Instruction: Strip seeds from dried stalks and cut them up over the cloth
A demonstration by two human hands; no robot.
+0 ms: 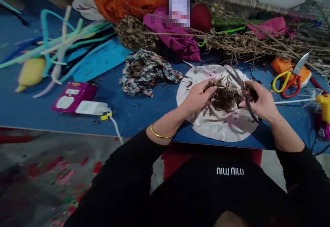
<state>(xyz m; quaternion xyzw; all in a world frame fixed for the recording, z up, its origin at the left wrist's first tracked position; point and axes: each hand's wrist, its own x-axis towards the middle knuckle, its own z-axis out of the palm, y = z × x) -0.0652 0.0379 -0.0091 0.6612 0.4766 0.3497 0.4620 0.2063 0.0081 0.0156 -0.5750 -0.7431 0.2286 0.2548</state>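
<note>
A white round cloth (232, 130) lies near the table's front edge, with a heap of brown dried plant bits (223, 99) on its middle. My left hand (199, 96) is closed on the left side of the heap, thumb over some dried stems. My right hand (260, 99) grips dark-handled scissors (250, 108) at the heap's right side. Their blades point up and away from me, over the cloth's far edge. Loose crumbs of plant are scattered on the cloth.
Left of the cloth lies a crumpled floral cloth (152, 70). Further left are a purple box (74, 96), a white charger (91, 107) and coloured fuzzy stems (64, 48). Red-and-yellow-handled scissors (291, 79) and a yellow glue gun (323, 106) lie right. Dry branches (239, 44) line the back.
</note>
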